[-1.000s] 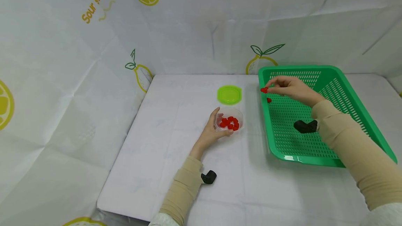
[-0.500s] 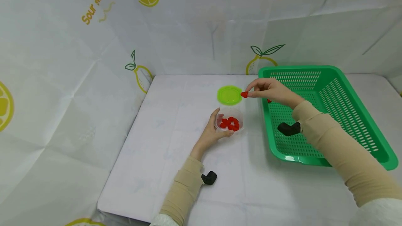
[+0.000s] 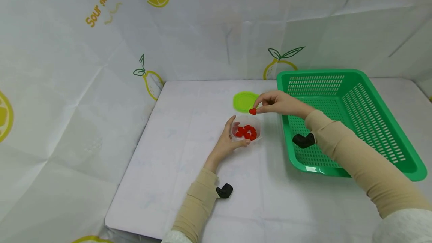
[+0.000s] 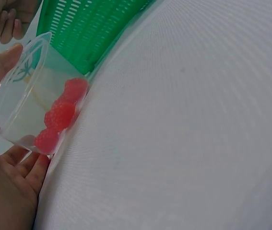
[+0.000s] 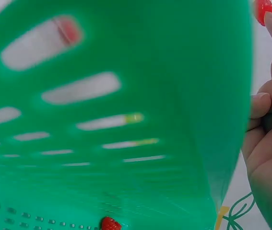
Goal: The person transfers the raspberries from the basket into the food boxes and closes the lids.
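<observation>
My left hand (image 3: 225, 145) grips a small clear plastic tub (image 4: 30, 96), thumb at the near rim and fingers round its left side. Several raspberries (image 4: 60, 116) lie at the bottom of the tub, which stands on the table. Between thumb and fingertips, my right hand (image 3: 279, 103) pinches one raspberry (image 3: 252, 111) above and just behind the tub. In the head view that hand overlaps the right edge of a lime-green lid (image 3: 243, 102). Another raspberry (image 5: 111, 224) lies inside the green basket, seen in the right wrist view.
A large green slotted basket (image 3: 289, 138) stands on the right of the table, under my right forearm. The white-covered table (image 3: 189, 153) meets a lemon-print sheet (image 3: 202, 29) at the back and left. A black wrist mount (image 3: 225, 191) sticks out from my left sleeve.
My right hand has moved left from over the basket's left rim, carrying the raspberry, then lower and nearer the tub. The left hand and tub have stayed in place.
</observation>
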Tool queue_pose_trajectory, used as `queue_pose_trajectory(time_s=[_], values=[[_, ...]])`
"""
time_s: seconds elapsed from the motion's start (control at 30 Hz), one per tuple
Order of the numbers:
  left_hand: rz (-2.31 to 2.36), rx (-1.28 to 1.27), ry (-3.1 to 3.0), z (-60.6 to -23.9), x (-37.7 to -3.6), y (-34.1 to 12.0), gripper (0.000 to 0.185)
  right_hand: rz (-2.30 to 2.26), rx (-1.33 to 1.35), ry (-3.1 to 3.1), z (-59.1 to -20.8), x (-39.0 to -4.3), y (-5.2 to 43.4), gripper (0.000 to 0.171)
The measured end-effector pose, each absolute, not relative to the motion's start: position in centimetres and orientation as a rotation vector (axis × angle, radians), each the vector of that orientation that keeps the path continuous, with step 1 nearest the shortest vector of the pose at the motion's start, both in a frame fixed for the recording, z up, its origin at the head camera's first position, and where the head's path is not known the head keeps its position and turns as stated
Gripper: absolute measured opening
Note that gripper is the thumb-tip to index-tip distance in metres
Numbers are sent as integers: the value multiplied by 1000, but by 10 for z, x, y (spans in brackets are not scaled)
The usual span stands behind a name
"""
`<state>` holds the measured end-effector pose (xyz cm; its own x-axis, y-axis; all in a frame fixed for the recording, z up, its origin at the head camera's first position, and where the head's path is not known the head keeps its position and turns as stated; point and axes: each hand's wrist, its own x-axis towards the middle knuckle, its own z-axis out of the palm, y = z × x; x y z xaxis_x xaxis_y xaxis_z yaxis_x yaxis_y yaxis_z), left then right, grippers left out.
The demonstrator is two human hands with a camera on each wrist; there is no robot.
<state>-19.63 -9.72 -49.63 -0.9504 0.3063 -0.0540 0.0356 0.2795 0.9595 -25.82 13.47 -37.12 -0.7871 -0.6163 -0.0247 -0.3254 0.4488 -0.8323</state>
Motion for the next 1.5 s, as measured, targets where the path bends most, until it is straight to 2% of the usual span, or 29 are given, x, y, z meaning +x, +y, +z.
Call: queue_pose_trajectory(time_s=[0.37, 0.6, 0.87, 1.2, 1.5], values=[[1746, 301, 2293, -491, -194, -97, 95, -1074, -895, 2358, -379, -254, 126, 15], [1741, 316, 2302, -492, -197, -97, 97, -997, -845, 2382, -355, -250, 122, 17], [1752, 331, 2312, -492, -197, -98, 93, -1179, -760, 2409, -341, -261, 114, 18], [1744, 341, 2313, -493, -195, -98, 94, -1298, -689, 2339, -365, -282, 100, 21], [1739, 331, 2302, -492, -195, -98, 95, -1066, -690, 2280, -385, -294, 96, 21]])
